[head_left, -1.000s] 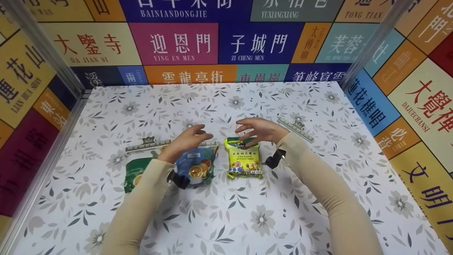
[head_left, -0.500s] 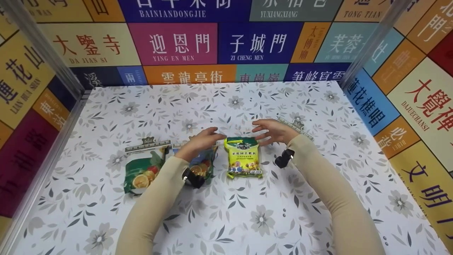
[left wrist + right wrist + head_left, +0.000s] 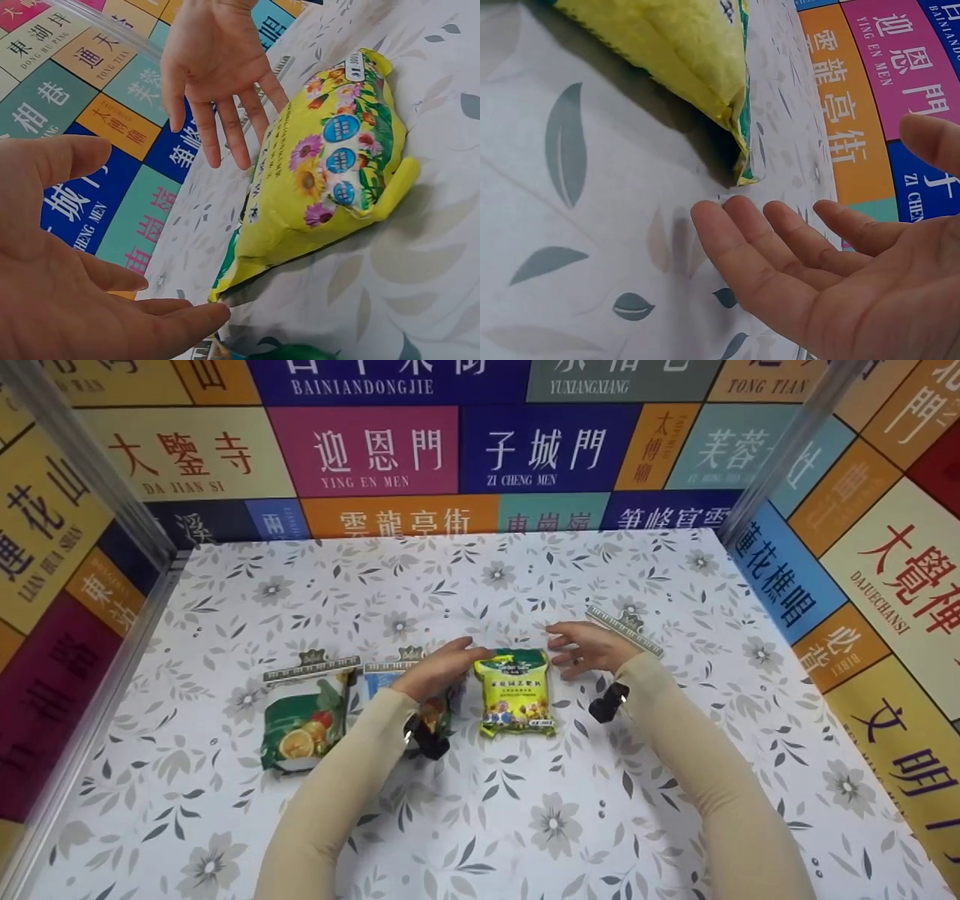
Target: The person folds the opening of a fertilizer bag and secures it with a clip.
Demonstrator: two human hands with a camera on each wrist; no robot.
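Observation:
A yellow and green packet (image 3: 516, 694) printed with flowers lies on the patterned tablecloth between my hands. My left hand (image 3: 437, 669) is at its upper left corner, fingers extended; in the left wrist view the fingertips (image 3: 214, 313) come right at the packet's edge. On the other side, my right hand (image 3: 591, 649) is spread with its palm toward the packet, and the right wrist view shows a small gap between fingers and packet. Under my left hand and wrist, a blue packet (image 3: 375, 684) with a long clip (image 3: 390, 666) along its top is partly hidden.
A green and white packet (image 3: 304, 727) with fruit pictures lies at the left, its top held by another long clip (image 3: 311, 669). Behind my right hand a loose long clip (image 3: 626, 628) rests on the tablecloth (image 3: 480, 825). Printed panels (image 3: 364, 450) wall in the table's back and sides.
My left hand has moved right, from over the blue packet to the yellow packet's corner. My right hand has drawn back right, off the yellow packet's top. The packets stay in place.

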